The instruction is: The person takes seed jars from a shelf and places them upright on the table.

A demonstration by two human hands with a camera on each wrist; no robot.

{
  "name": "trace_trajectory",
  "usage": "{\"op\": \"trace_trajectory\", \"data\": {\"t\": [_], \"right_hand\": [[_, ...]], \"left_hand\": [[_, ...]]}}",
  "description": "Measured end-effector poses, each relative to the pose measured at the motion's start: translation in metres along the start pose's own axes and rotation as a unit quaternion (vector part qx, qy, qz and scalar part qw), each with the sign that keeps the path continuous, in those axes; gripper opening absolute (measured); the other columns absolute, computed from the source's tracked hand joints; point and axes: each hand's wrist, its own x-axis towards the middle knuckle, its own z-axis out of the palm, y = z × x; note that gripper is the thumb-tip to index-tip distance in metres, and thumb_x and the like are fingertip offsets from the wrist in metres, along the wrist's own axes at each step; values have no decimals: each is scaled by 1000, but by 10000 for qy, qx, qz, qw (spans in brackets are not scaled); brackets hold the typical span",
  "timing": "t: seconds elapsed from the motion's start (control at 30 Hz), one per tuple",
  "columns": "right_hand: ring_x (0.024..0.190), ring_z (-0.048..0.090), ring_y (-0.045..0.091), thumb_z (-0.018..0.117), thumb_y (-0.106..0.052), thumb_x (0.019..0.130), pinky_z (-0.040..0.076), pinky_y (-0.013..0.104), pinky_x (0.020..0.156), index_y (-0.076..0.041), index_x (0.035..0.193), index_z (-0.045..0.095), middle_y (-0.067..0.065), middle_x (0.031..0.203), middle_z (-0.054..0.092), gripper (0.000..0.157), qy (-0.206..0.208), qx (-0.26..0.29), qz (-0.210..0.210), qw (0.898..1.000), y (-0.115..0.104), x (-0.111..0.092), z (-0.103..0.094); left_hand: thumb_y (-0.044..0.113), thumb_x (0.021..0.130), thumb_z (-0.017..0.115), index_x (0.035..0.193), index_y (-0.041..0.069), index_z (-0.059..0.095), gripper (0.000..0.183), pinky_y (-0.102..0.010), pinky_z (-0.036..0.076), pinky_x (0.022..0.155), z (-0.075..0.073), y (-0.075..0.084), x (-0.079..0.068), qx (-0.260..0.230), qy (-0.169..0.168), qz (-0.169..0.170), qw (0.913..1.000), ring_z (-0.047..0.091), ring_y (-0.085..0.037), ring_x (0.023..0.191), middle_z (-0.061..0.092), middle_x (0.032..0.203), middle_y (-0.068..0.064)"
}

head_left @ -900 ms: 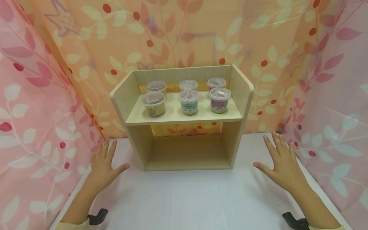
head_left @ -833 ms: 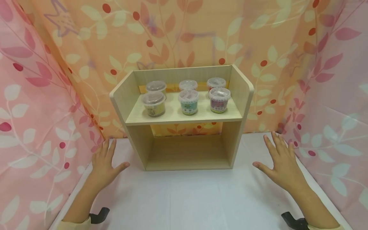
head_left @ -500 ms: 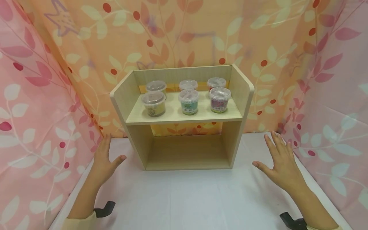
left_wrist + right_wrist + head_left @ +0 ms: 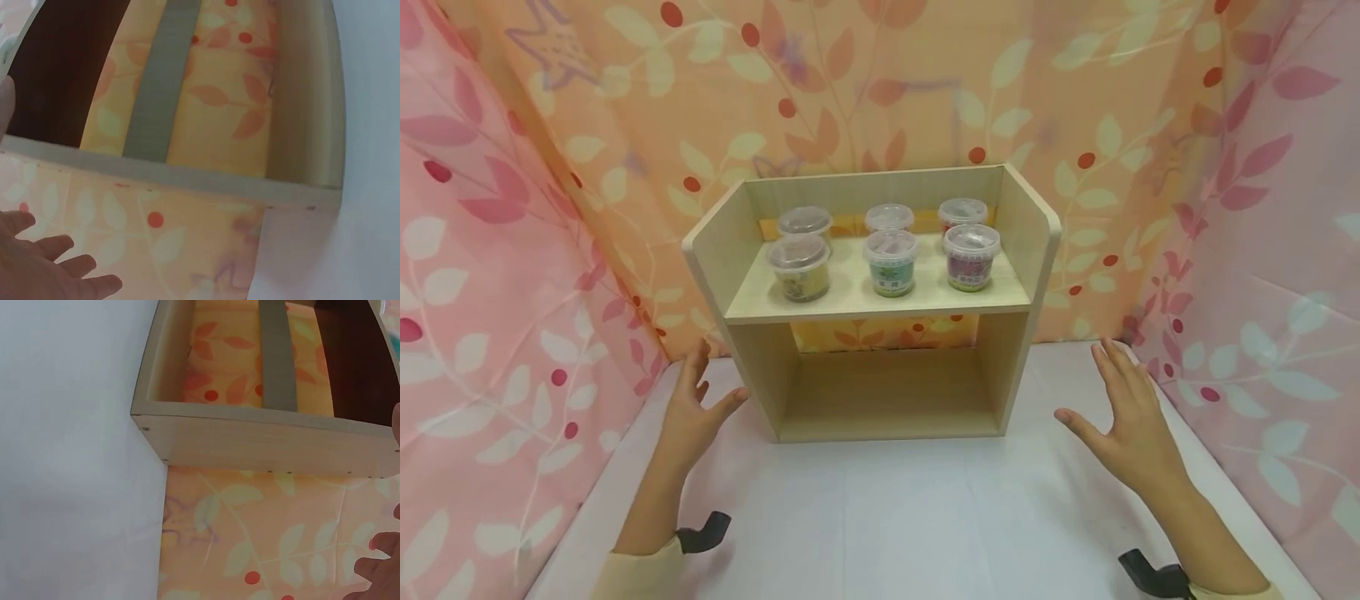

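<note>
My left hand [image 4: 691, 421] hovers to the left of a pale wooden shelf [image 4: 880, 315], thumb spread from the fingers and nothing held. On the other side my right hand [image 4: 1131, 429] is held with spread fingers, apart from the shelf. Several lidded plastic tubs stand on the upper board in two rows. In front are a yellow tub [image 4: 800, 268], a teal tub [image 4: 891, 263] and a purple tub [image 4: 971, 257]. Three more, including a red tub [image 4: 962, 213], stand behind them. Fingers of the left hand [image 4: 56, 262] and right hand [image 4: 378, 565] show in the wrist views.
The shelf stands on a white-covered table [image 4: 895, 525], its lower compartment [image 4: 891, 396] open at the front. An orange leaf-patterned curtain [image 4: 880, 92] hangs behind it. Pink patterned curtains [image 4: 482, 275] close off both sides.
My left hand has moved right, nearer the shelf's left side, and turned so its fingers bunch more. The right hand has shifted slightly left. The head view has tilted a little; the tubs stay put.
</note>
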Motion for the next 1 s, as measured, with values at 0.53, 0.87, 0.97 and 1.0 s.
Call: {"op": "trace_trajectory", "data": {"t": [0.53,0.87,0.97,1.0], "right_hand": [[149,36,34,91,-19,74,31,50,123,-19,161,36,8,163,40,103,265,797,195,9963,-40,23,-19],[149,36,19,90,-12,74,33,43,123,-23,158,41,3,160,44,98,358,1149,189,9925,-66,52,-41],[147,37,12,89,-9,76,30,26,121,-24,157,43,1,159,46,95,422,1288,149,9907,-75,65,-49],[146,38,10,89,-8,76,30,20,118,-24,157,43,0,158,46,94,434,1319,146,9902,-79,69,-52]], "left_hand": [[16,91,79,163,11,26,90,-24,39,113,36,-24,2,-1197,33,-369,9921,37,-32,149,32,166,-9],[27,93,78,162,8,26,88,-8,46,96,52,-50,-4,-1369,-281,-537,9887,42,-37,145,37,163,-17],[27,92,79,160,6,30,86,-8,46,96,55,-55,-5,-1341,-200,-555,9892,45,-36,143,41,160,-19],[26,93,78,160,5,32,85,-8,46,96,56,-56,-5,-1349,-160,-568,9891,46,-36,142,42,159,-19]]}}
